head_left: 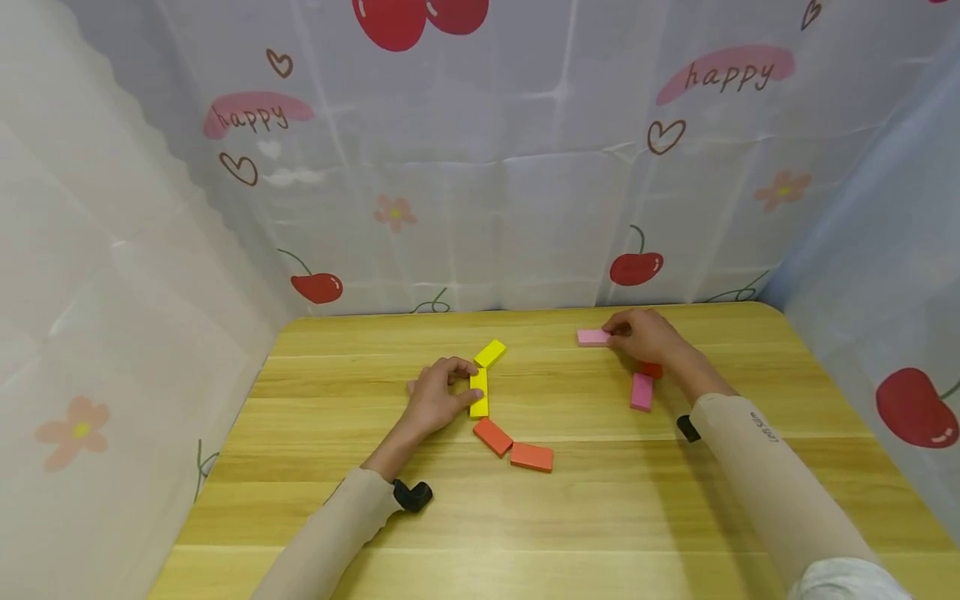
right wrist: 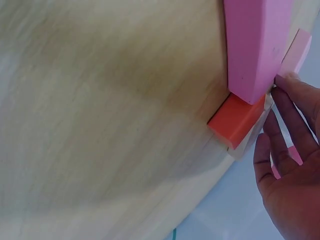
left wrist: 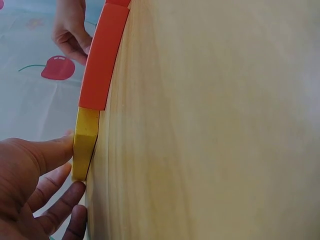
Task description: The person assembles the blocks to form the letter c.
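My left hand (head_left: 459, 383) pinches a yellow block (head_left: 479, 393) lying flat near the table's middle, thumb on one long side and fingers on the other. In the left wrist view the same yellow block (left wrist: 85, 142) butts against an orange block (left wrist: 102, 57). A second yellow block (head_left: 490, 352) lies just beyond it. My right hand (head_left: 619, 333) rests its fingertips (right wrist: 286, 85) on the right end of a pale pink block (head_left: 592, 337) at the far right. A darker pink block (head_left: 642, 391) and a small red-orange block (head_left: 651, 369) lie right beside that wrist.
Two orange blocks (head_left: 492, 436) (head_left: 532, 457) lie end to end nearer me, continuing the line from the yellow one. The wooden table (head_left: 600, 517) is walled on three sides by a cherry-print curtain (head_left: 480, 167). Bare wood stretches across the near half.
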A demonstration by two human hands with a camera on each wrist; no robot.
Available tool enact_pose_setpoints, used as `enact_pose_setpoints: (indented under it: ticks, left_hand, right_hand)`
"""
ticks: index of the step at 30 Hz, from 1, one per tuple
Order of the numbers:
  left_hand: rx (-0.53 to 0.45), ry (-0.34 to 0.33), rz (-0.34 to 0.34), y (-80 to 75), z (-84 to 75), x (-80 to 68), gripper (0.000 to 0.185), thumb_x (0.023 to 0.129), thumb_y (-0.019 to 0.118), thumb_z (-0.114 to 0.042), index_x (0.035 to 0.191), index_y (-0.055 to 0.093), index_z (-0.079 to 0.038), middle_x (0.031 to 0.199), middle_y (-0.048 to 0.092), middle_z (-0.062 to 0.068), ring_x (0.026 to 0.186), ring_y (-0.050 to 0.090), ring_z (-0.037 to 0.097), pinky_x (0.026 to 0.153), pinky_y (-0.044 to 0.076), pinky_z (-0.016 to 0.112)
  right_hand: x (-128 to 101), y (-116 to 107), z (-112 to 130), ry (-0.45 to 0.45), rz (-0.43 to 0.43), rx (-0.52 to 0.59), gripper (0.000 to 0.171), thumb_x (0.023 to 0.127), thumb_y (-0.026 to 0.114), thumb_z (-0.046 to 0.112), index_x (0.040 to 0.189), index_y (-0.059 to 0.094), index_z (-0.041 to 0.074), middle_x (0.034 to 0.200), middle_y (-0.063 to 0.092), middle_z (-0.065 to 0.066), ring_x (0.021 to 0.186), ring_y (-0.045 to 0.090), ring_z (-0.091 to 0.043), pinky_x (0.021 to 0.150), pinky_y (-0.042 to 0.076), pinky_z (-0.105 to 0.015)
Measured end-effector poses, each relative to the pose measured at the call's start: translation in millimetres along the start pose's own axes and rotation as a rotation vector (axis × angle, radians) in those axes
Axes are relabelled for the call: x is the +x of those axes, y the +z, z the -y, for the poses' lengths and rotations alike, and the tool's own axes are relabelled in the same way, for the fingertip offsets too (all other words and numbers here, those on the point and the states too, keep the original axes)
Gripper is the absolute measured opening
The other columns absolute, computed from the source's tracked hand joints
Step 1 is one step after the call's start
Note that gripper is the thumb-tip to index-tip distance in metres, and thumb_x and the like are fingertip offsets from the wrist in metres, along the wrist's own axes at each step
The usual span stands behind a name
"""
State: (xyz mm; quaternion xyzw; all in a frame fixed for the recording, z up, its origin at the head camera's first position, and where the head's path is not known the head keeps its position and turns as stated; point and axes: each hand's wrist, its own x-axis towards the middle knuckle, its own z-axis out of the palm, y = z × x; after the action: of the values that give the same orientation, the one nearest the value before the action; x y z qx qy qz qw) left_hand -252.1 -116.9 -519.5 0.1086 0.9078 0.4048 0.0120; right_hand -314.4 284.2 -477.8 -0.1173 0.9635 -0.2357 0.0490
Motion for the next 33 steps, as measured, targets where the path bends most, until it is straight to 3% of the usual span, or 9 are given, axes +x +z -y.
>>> enact_pose_setpoints:
  ticks: [18, 33]
  left_hand:
    - [0.011, -0.008, 0.013, -1.8, -0.3, -0.6, 0.029, 0.094, 0.086, -0.030, 0.120, 0.074, -0.024, 0.124, 0.071, 0.000, 0.113, 0.060, 0.027, 0.097, 0.025, 0.053]
    - [0.018, -0.005, 0.001, -0.2, 1.6, 1.7, 0.029, 0.094, 0.086, -0.030, 0.120, 0.074, -0.024, 0.123, 0.072, 0.000, 0.112, 0.060, 0.027, 0.095, 0.025, 0.052]
  right_hand:
    - [6.1, 1.1, -0.6, 0.018, -0.003, 0.076, 0.029, 0.104, 0.070, 0.013, 0.130, 0.076, 0.003, 0.126, 0.076, -0.021, 0.118, 0.068, -0.039, 0.109, 0.052, -0.059]
    - [14.4, 5.5, 5.3, -0.004, -0.025, 0.063, 0.032, 0.103, 0.069, 0.011, 0.133, 0.074, 0.002, 0.129, 0.076, -0.023, 0.118, 0.069, -0.041, 0.109, 0.052, -0.059]
